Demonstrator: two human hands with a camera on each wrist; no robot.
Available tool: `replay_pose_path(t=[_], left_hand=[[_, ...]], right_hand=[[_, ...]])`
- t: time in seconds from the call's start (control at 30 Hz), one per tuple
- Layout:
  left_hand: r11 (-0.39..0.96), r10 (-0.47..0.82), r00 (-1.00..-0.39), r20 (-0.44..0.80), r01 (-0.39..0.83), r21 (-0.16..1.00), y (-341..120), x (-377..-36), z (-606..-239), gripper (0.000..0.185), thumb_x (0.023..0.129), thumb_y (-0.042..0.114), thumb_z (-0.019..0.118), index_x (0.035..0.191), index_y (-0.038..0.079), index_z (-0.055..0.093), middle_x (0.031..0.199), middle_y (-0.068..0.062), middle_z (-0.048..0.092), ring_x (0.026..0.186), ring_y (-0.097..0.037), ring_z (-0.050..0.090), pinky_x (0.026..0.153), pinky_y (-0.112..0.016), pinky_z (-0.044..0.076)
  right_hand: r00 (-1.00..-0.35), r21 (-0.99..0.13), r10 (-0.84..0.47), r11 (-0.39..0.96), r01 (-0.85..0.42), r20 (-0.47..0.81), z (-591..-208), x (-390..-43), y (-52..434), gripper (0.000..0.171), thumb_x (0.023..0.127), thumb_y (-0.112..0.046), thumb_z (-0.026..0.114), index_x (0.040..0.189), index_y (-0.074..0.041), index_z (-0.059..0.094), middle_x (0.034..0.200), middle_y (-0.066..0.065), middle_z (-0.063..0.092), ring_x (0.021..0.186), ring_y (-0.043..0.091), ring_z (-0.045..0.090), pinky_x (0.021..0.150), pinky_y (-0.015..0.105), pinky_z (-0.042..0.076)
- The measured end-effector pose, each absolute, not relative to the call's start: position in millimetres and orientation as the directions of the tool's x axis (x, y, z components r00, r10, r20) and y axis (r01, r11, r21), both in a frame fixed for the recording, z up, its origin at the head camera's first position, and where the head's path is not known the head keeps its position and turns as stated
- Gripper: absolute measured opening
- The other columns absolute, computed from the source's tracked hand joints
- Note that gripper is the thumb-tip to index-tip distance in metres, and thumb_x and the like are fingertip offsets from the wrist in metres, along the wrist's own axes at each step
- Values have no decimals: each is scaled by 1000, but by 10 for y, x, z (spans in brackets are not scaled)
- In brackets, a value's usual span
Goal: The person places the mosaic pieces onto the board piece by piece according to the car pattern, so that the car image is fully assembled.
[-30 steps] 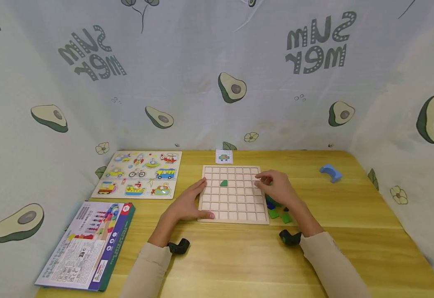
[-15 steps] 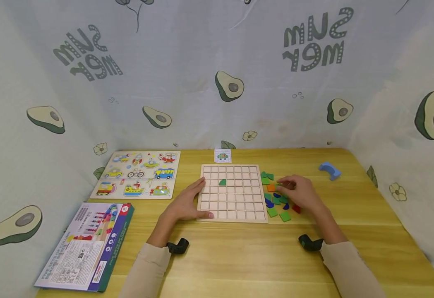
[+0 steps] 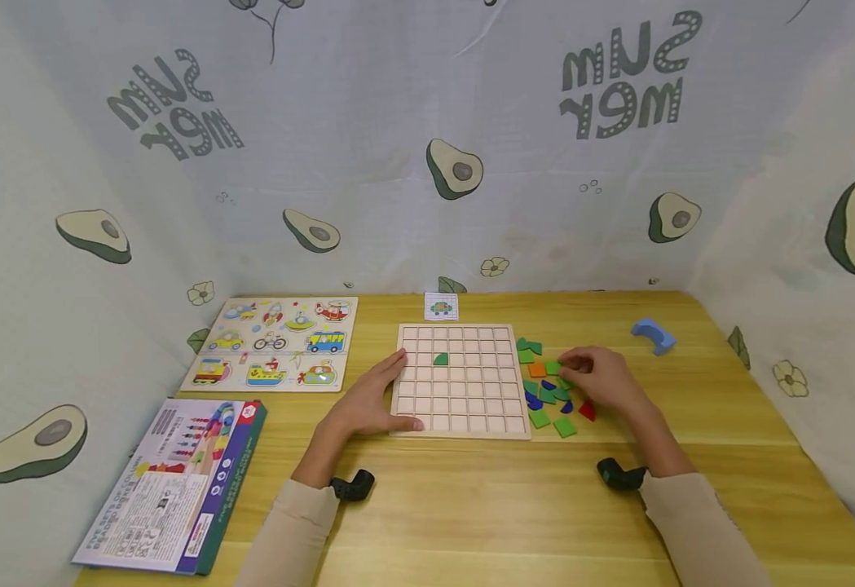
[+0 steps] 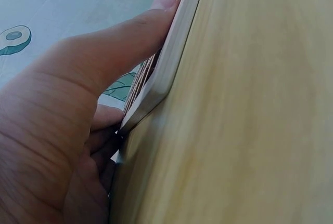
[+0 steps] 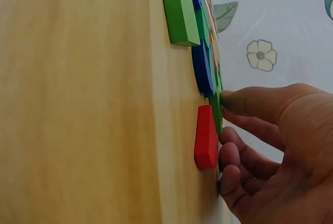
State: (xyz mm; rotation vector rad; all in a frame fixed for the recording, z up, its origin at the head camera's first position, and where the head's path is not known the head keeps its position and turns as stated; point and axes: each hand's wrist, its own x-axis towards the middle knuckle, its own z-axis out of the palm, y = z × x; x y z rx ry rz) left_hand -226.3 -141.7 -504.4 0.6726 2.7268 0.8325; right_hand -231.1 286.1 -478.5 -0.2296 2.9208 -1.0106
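Grid board (image 3: pixel 460 380): pale wood, divided into square cells, flat on the table (image 3: pixel 471 505) at centre frame. One green piece (image 3: pixel 440 359) sits in a cell in the board's upper left part.

Left hand (image 3: pixel 368 403): lies on the board's left edge, fingers straight and pressed together along the rim; thumb tip on the lower left corner. The left wrist view shows the thumb (image 4: pixel 130 37) lying against the board's edge (image 4: pixel 166 63).

Right hand (image 3: pixel 603 379): just right of the board, resting over a pile of loose pieces (image 3: pixel 548 387) in green, blue, orange and red. Fingers curled down among the pieces; the right wrist view shows the thumb tip (image 5: pixel 234 99) touching a green piece (image 5: pixel 216 112), with a red piece (image 5: pixel 206 138) just beside the curled fingers. Whether the piece is actually pinched cannot be told.

Small picture card (image 3: pixel 441 306): at the board's upper edge, centre frame.

Vehicle puzzle (image 3: pixel 275 343): left of the board, flat on the table.

Printed box (image 3: pixel 170 481): lower left of the frame.

Blue arch block (image 3: pixel 652 335): upper right part of the table, well apart from the pile.

Avocado-print cloth (image 3: pixel 427 147): backdrop on all sides.
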Motion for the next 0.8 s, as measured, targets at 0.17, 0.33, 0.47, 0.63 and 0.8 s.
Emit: replay_pose_path(t=[0.17, 0.33, 0.47, 0.63, 0.8], left_hand=[[726, 493, -868, -53, 377, 574, -1402, -2267, -5046, 122, 74, 66, 83, 166, 14, 21, 175, 4, 13, 161, -23, 17, 129, -49, 26], [726, 495, -868, -48, 383, 571, -1384, -2258, -5032, 122, 74, 65, 83, 166, 14, 21, 175, 3, 13, 161, -24, 17, 129, -49, 26], [723, 497, -866, -50, 382, 575, -1372, -2247, -5021, 121, 74, 65, 83, 165, 13, 22, 175, 2, 14, 161, -25, 17, 128, -49, 27], [718, 499, -865, -48, 381, 583, -1382, -2237, -5015, 120, 75, 64, 83, 165, 12, 23, 174, 1, 15, 160, -27, 18, 128, -50, 27], [718, 490, -871, -33, 382, 582, -1414, -2232, -5021, 119, 75, 63, 84, 165, 11, 25, 174, 0, 16, 160, -27, 19, 128, -51, 28]], right_hand=[[-990, -595, -140, 796, -112, -2, -4774, -2320, 2876, 35, 97, -25, 73, 120, 1, 71, 100, 13, 70, 85, 22, 58, 74, 30, 49], [-987, -575, -156, 810, -112, -28, -4760, -2323, 2866, 40, 94, -27, 75, 123, 1, 70, 102, 13, 66, 86, 23, 54, 74, 31, 46], [-988, -573, -153, 812, -112, -23, -4748, -2305, 2872, 37, 93, -21, 75, 122, 2, 72, 102, 15, 67, 86, 24, 56, 75, 33, 48], [-988, -572, -153, 811, -120, -9, -4747, -2283, 2879, 35, 94, -21, 75, 120, 2, 72, 99, 14, 68, 84, 23, 58, 74, 32, 49], [-989, -578, -145, 807, -121, 4, -4748, -2299, 2856, 36, 94, -25, 76, 119, 2, 73, 98, 13, 69, 83, 22, 58, 73, 32, 49]])
